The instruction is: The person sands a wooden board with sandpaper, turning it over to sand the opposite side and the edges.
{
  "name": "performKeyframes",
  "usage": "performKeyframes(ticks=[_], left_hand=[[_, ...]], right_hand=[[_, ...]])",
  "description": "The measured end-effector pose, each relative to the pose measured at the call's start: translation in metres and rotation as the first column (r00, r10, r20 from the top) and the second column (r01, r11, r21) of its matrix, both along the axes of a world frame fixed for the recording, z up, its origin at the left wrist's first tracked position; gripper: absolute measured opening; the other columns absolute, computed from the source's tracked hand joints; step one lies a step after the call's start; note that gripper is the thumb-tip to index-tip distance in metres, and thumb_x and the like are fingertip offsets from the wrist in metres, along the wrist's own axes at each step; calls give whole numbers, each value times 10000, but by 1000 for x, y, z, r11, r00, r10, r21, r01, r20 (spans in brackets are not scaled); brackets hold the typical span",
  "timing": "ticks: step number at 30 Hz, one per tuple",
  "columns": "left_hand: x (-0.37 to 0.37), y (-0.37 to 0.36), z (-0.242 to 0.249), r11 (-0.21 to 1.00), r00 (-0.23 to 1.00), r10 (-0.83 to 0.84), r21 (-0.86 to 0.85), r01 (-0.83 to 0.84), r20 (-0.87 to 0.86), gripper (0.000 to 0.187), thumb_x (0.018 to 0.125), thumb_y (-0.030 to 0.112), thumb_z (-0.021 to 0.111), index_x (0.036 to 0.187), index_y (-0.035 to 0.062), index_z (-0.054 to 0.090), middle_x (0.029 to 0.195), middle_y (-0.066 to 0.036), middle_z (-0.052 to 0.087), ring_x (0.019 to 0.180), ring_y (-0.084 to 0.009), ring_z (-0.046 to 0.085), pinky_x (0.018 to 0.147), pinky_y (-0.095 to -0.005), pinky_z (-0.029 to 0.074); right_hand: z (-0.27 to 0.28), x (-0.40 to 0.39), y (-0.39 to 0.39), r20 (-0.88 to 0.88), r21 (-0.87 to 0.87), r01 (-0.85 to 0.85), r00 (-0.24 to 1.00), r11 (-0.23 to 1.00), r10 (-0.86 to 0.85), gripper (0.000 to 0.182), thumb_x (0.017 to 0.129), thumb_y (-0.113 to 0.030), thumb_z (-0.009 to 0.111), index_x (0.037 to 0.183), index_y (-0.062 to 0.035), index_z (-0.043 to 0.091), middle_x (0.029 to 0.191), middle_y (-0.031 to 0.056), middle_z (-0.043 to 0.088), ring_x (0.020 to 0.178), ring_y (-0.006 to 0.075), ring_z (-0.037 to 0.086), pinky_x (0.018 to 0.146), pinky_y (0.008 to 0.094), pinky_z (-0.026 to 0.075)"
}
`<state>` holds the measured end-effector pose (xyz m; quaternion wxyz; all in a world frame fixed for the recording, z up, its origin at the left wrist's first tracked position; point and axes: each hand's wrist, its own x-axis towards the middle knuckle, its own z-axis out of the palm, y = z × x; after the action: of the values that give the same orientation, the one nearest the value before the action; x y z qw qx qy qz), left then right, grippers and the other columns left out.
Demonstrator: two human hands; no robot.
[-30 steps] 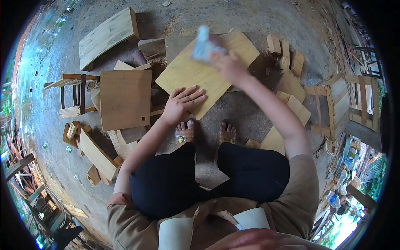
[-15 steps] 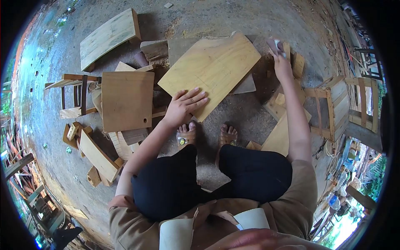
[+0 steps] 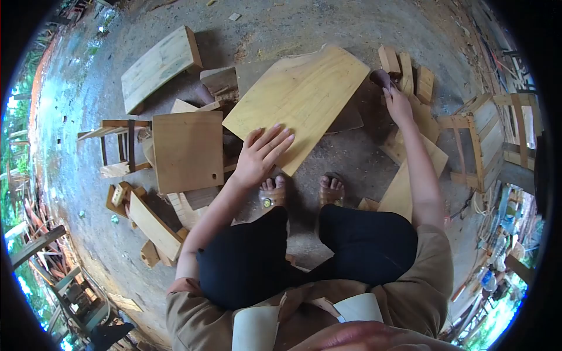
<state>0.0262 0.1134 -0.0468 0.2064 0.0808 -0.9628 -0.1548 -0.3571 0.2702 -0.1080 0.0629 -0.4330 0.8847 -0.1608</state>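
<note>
A pale wooden board (image 3: 304, 99) lies slanted in front of my feet, on top of other wood. My left hand (image 3: 263, 155) rests flat on its near end, fingers spread. Off the board's right corner, my right hand (image 3: 398, 105) is closed on a curled, dark purple-brown piece of sandpaper (image 3: 380, 78). The sandpaper is held beside the board, near several small wood blocks (image 3: 424, 85).
On my left stand a square wooden panel (image 3: 187, 152), a pale wooden box-like piece (image 3: 161, 67) and a pile of wood offcuts (image 3: 152, 225). To my right are a long plank (image 3: 404, 187) and a slatted wooden frame (image 3: 477, 143).
My right hand has shifted slightly down with the sandpaper, which now curls out to the left of the fingers. My left hand stays on the board. The whole view has shifted slightly.
</note>
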Motion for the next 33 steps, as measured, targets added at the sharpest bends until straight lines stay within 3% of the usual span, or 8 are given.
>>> performKeyframes(ticks=[5, 6, 9, 12, 13, 15, 31, 33], left_hand=[[-16, -34, 59, 990, 920, 109, 127, -65, -377, 342, 640, -38, 515, 964, 39, 589, 982, -108, 622, 902, -259, 604, 757, -329, 464], [-15, -37, 60, 966, 865, 224, 218, -137, -449, 159, 768, 47, 598, 905, -29, 571, 875, -153, 634, 800, -219, 623, 689, -297, 479], [-4, -35, 65, 768, 745, 544, 587, -256, -386, 189, 820, 78, 572, 979, -19, 541, 878, -72, 602, 790, -121, 565, 727, -267, 460], [-1, -36, 65, 330, 560, 773, 943, 49, -300, 216, 851, 143, 545, 1019, 11, 516, 953, -61, 580, 845, -128, 559, 729, -270, 459], [1, -37, 58, 329, 565, 770, 943, 47, -297, 216, 851, 143, 545, 1019, 11, 516, 953, -61, 580, 845, -128, 559, 729, -270, 459], [0, -36, 47, 26, 575, 809, 985, 168, -119, 217, 836, 151, 576, 994, 14, 520, 941, -58, 582, 861, -107, 543, 761, -260, 436], [8, -33, -30, -312, 714, 669, 950, 18, 206, 232, 865, 182, 523, 1044, 40, 488, 988, -59, 563, 879, -165, 553, 761, -355, 482], [9, -31, -36, -314, 712, 671, 949, 22, 205, 242, 866, 183, 520, 1059, 42, 486, 1002, -58, 558, 891, -168, 549, 761, -360, 484]], right_hand=[[3, -4, 8, 37, 24, -38, 999, 999, 37, 306, 880, -229, 399, 1118, -59, 487, 1041, 221, 533, 965, 384, 493, 790, 421, 410], [6, 0, 9, 37, -40, -26, 999, 999, 27, 310, 879, -215, 391, 1127, -56, 489, 1034, 220, 540, 966, 377, 500, 801, 415, 409], [15, 6, 12, 77, -27, 73, 995, 997, -70, 320, 882, -231, 397, 1115, -34, 491, 1022, 222, 548, 979, 374, 498, 812, 410, 406], [17, 3, 11, 103, 5, 74, 992, 997, -74, 369, 892, -328, 388, 1093, -47, 517, 1005, 220, 553, 940, 386, 510, 794, 411, 420], [15, 2, 11, 107, 5, 79, 991, 997, -79, 369, 892, -328, 388, 1093, -47, 517, 1005, 220, 553, 940, 386, 510, 794, 411, 420], [14, -1, 10, 174, -180, 154, 977, 972, -122, 397, 892, -355, 394, 1073, -27, 527, 997, 229, 551, 953, 387, 506, 798, 396, 418], [25, 38, -28, 144, -397, 5, 988, 918, 57, 361, 894, -300, 422, 928, 43, 529, 848, 255, 563, 828, 420, 527, 709, 413, 426], [32, 58, -39, 122, -241, -58, 988, 969, 89, 300, 893, -255, 405, 875, 17, 529, 825, 226, 564, 835, 400, 528, 760, 431, 415]])
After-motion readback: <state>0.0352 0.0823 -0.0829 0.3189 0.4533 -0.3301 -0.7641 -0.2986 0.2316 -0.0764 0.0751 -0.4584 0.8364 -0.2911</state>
